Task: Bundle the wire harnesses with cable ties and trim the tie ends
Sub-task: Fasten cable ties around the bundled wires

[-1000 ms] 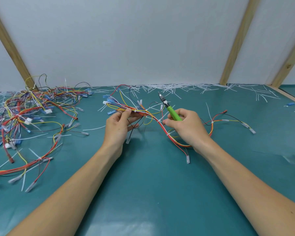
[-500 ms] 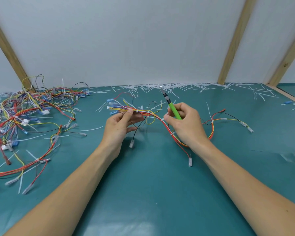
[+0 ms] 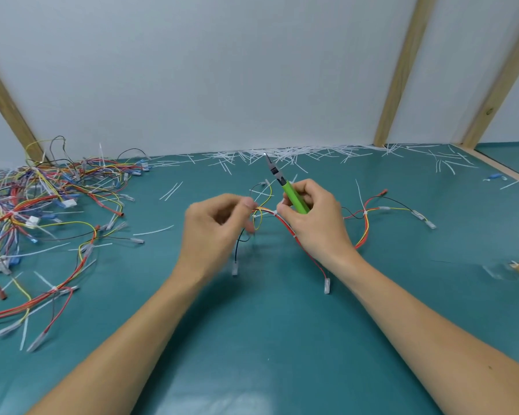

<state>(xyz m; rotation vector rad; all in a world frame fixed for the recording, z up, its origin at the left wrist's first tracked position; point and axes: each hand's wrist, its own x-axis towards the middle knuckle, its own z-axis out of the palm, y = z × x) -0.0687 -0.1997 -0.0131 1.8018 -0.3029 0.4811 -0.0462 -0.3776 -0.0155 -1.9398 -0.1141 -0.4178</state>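
Over the last second I lifted the wire harness (image 3: 282, 218) off the green table (image 3: 252, 339), my left hand (image 3: 215, 232) pinching it beside my right hand (image 3: 315, 220), which gripped the green cutters (image 3: 285, 187) point-up, so I judged trimming came next.

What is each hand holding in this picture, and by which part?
The right hand grips the cutters by the green handle. The left hand pinches the wire harness mid-bundle.
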